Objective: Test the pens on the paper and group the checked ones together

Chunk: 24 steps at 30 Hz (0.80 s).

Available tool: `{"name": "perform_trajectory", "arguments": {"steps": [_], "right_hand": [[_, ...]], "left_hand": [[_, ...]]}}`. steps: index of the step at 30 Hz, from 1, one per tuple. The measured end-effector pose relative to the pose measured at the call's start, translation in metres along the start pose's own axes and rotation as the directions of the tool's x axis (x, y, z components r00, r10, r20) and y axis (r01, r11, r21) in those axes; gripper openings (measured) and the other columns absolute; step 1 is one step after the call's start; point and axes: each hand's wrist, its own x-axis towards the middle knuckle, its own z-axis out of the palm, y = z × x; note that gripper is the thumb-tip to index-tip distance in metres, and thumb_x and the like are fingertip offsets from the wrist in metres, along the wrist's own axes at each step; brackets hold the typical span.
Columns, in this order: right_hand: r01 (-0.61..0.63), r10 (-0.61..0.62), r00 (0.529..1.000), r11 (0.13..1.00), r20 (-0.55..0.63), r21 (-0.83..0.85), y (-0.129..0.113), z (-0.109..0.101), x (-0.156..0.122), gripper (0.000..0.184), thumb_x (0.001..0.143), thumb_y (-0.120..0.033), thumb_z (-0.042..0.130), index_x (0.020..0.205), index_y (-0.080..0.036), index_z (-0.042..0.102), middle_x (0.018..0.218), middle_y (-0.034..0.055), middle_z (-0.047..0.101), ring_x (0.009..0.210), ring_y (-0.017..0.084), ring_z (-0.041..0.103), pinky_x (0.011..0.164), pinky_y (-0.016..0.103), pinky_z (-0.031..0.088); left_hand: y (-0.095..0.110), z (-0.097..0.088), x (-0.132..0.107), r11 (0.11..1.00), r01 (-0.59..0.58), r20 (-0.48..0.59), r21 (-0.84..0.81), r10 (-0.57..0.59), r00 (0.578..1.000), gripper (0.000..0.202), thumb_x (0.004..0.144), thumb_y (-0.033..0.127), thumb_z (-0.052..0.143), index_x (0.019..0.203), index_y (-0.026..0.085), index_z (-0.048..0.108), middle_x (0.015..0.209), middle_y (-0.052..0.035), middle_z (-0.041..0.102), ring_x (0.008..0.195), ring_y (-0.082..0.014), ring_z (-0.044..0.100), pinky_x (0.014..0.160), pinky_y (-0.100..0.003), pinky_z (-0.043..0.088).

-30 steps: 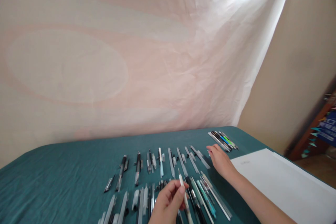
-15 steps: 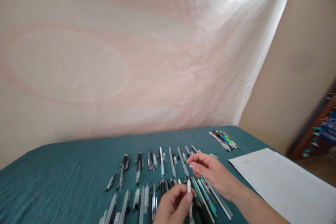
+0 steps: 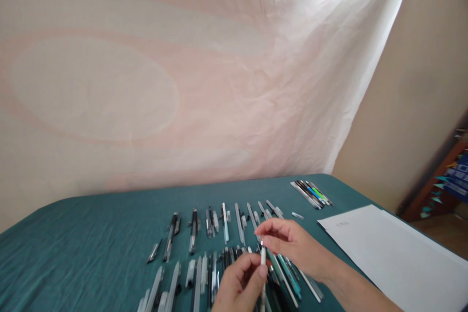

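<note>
My left hand point(image 3: 241, 282) is closed around a slim white pen point(image 3: 263, 263), held upright between thumb and forefinger. Over its upper end, my right hand point(image 3: 287, 243) has thumb and forefinger pinched together. A small pale or silvery bit shows at those fingertips; it is too small to name. Under and around both hands lie rows of pens and loose parts on the cloth. Teal pens point(image 3: 290, 275) show just below my right hand, and grey, clear barrels point(image 3: 199, 282) lie left of my left hand.
A dark green cloth point(image 3: 91, 253) covers the table. Separate pen parts point(image 3: 239, 224) form a back row. Several slim refills or pens point(image 3: 312, 194) lie at the back right, near a small clear cap point(image 3: 298, 215). White paper sheets point(image 3: 387, 253) lie on the right.
My right hand has moved down and slightly left, bringing its pinched fingertips to the upper end of the white pen. My left hand stays nearly still, holding the pen.
</note>
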Motion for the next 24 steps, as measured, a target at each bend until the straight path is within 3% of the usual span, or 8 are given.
{"name": "perform_trajectory", "arguments": {"steps": [13, 19, 24], "right_hand": [[-0.054, 0.044, 0.996, 0.989, 0.075, 0.134, 0.0, 0.0, -0.002, 0.025, 0.075, -0.029, 0.063, 0.095, -0.015, 0.063, 0.08, 0.0014, 0.06, 0.071, 0.011, 0.054, 0.069, 0.025, 0.042], [-0.107, 0.102, 0.994, 0.982, 0.037, 0.158, 0.001, 0.005, -0.001, 0.023, 0.074, -0.032, 0.064, 0.085, -0.011, 0.065, 0.068, 0.0008, 0.06, 0.059, 0.008, 0.047, 0.057, 0.02, 0.036], [-0.099, 0.104, 0.995, 0.966, -0.008, 0.238, 0.005, 0.011, -0.003, 0.023, 0.071, -0.032, 0.068, 0.072, -0.013, 0.055, 0.062, -0.003, 0.054, 0.058, 0.007, 0.043, 0.056, 0.019, 0.033]], "left_hand": [[0.006, -0.005, -0.002, 0.976, -0.13, 0.008, 0.177, 0.13, 0.991, 0.027, 0.082, 0.039, 0.048, 0.087, 0.016, 0.06, 0.08, -0.0039, 0.052, 0.077, -0.0171, 0.05, 0.073, -0.026, 0.039], [0.0, -0.006, 0.0, 0.963, -0.179, -0.015, 0.199, 0.186, 0.982, 0.026, 0.083, 0.037, 0.048, 0.089, 0.017, 0.062, 0.08, -0.0036, 0.052, 0.075, -0.016, 0.049, 0.071, -0.025, 0.039], [0.003, -0.006, -0.001, 0.964, -0.163, -0.038, 0.212, 0.174, 0.984, 0.026, 0.082, 0.037, 0.049, 0.087, 0.016, 0.063, 0.075, -0.0027, 0.051, 0.071, -0.0153, 0.048, 0.067, -0.023, 0.039]]}}
